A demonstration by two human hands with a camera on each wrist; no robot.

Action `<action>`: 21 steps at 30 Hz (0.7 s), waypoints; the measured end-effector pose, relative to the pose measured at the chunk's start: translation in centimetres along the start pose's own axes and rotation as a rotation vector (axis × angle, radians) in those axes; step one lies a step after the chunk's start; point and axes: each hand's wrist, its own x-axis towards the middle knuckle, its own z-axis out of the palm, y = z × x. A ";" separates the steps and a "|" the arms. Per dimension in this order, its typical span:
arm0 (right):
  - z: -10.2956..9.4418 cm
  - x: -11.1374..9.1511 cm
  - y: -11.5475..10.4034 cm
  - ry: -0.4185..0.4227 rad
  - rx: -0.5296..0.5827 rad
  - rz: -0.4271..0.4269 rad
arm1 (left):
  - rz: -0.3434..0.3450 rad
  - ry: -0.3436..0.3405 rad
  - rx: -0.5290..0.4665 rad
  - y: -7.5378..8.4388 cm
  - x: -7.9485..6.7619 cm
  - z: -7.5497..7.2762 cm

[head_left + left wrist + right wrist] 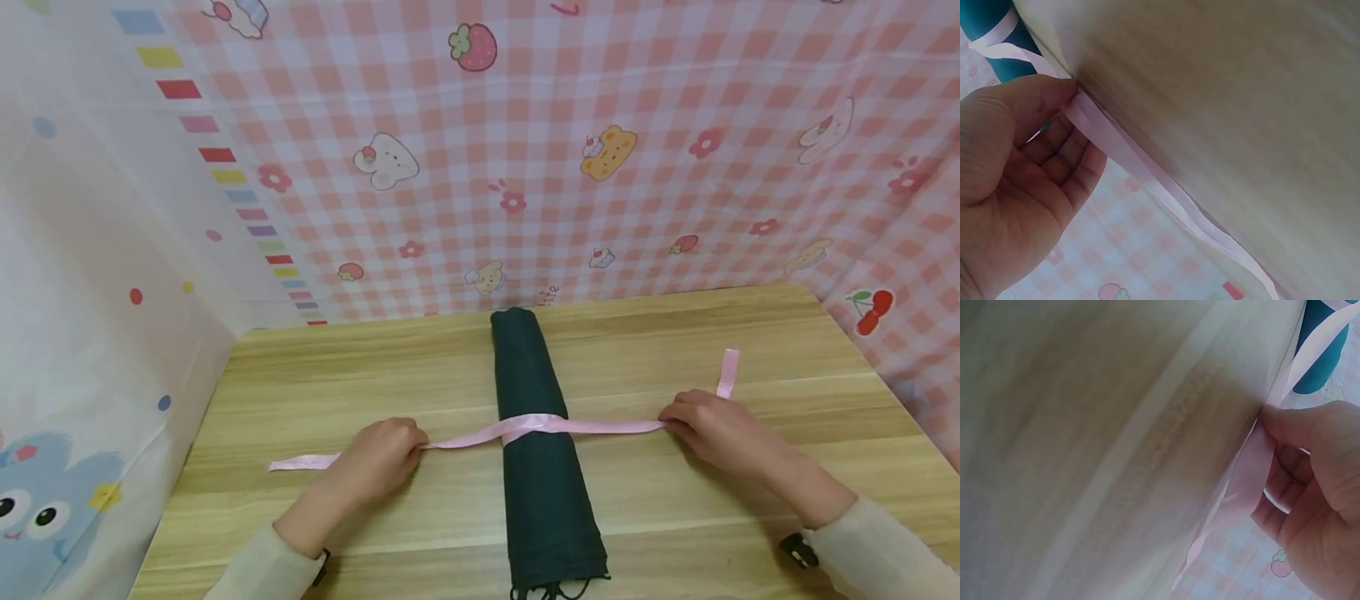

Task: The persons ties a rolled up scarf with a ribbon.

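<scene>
A long dark green rolled cloth bundle (536, 492) lies lengthwise on the table, thin dark cords showing at its near end. Around its middle passes a pink satin ribbon (615, 427), its two sides crossing on top and stretching out left and right. To the left of the bundle, my left hand (378, 462) pinches the ribbon between thumb and fingers, and a loose tail lies beyond it. My right hand (716, 433) pinches the other side, with its tail pointing away behind the hand. Both wrist views show the ribbon (1141, 169) at the thumb tips.
The wooden table (360, 367) carries the bundle. A pink checked cloth (450, 167) with cartoon prints hangs behind it, and a white printed cloth (97, 217) hangs at the left. Dark wrist straps show near both sleeve cuffs.
</scene>
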 end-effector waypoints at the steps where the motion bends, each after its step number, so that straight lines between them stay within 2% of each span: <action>1: 0.0 0.0 0.1 0.003 -0.006 -0.006 | -0.003 -0.003 0.001 0.0 0.0 -0.1; 4: 0.0 0.1 0.1 0.014 -0.011 -0.013 | 0.002 0.014 0.024 0.1 0.0 -0.1; 9: -0.2 0.2 -0.2 0.060 -0.042 0.021 | 0.014 0.130 0.079 0.1 -0.1 0.0; 11: -0.4 0.2 -0.4 0.087 -0.060 0.048 | -0.001 0.163 0.077 0.1 0.0 0.0; 15: -0.7 0.5 -0.6 0.137 -0.071 0.090 | -0.052 0.184 0.035 0.3 0.1 -0.2; 21: -1.0 0.8 -0.9 0.149 -0.042 0.141 | -0.126 0.241 -0.018 0.7 0.1 -0.3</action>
